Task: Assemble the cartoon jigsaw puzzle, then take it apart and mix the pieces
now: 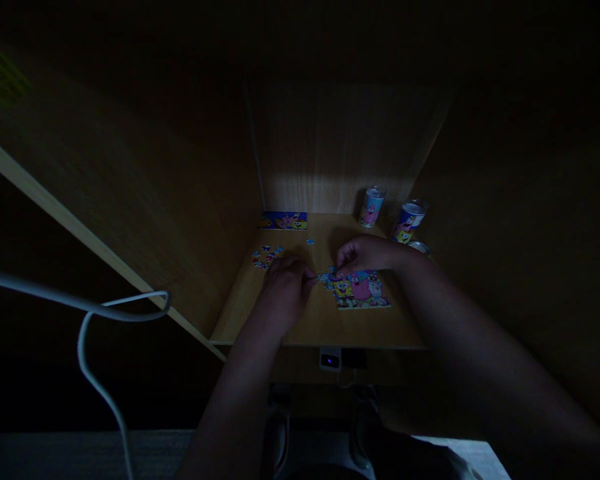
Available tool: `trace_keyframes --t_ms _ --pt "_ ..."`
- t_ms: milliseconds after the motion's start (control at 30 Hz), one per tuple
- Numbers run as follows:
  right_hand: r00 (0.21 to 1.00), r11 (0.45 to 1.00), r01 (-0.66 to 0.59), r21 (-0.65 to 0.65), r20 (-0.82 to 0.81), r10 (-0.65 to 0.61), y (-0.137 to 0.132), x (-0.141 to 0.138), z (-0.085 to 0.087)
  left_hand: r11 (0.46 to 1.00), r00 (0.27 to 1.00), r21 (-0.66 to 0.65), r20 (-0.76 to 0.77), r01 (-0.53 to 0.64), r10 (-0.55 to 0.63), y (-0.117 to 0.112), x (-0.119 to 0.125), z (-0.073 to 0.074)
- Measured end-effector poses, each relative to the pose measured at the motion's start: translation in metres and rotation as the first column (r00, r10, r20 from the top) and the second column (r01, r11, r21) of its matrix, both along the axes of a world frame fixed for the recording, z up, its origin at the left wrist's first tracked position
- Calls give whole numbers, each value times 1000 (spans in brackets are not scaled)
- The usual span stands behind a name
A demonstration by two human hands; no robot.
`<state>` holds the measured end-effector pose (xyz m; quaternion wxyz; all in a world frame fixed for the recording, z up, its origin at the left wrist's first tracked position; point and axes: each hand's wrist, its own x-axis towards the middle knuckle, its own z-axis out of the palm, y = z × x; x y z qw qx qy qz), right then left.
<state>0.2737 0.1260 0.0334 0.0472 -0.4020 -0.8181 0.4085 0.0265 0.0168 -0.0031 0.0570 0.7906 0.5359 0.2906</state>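
Pink-and-blue puzzle [363, 289] was seemingly mostly joined; pieces [256, 255] were left loose near the left edge of the shelf [300, 327]; grips of left hand [284, 283] and right hand [363, 255] couldn't be told.

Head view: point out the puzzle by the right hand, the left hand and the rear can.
Puzzle [361, 289], head view: printed pink figure.
Left hand [286, 283], head view: its back.
Rear can [371, 209], head view: printed side.

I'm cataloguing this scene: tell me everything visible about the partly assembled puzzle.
The partly assembled puzzle lies flat on the wooden shelf. It looks like printed card, showing yellow and pink cartoon figures. Its bottom and right edges look straight; its left side is ragged, jigsaw-cut. The right hand is at its upper left; whether they touch is too dim to tell.
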Motion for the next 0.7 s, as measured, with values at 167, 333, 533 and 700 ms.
trace_keyframes --t_ms 167,333,533,700 --pt "1000 1000 -2 1 3 2 -1 0 3 999 998 9 -27 -49 49 0 -1 1" --pt "998 1000 -15 6 -63 15 3 2 -4 1000 1000 16 2 -24 24 1 -1 1" --pt "971 1000 -2 19 -238 7 4 -4 -7 999 991 12 129 31 -32 -3 0 9" --pt "929 993 -89 -77 -365 55 -9 -19 3 992 966 49 223 119 -127 -6 3 11"
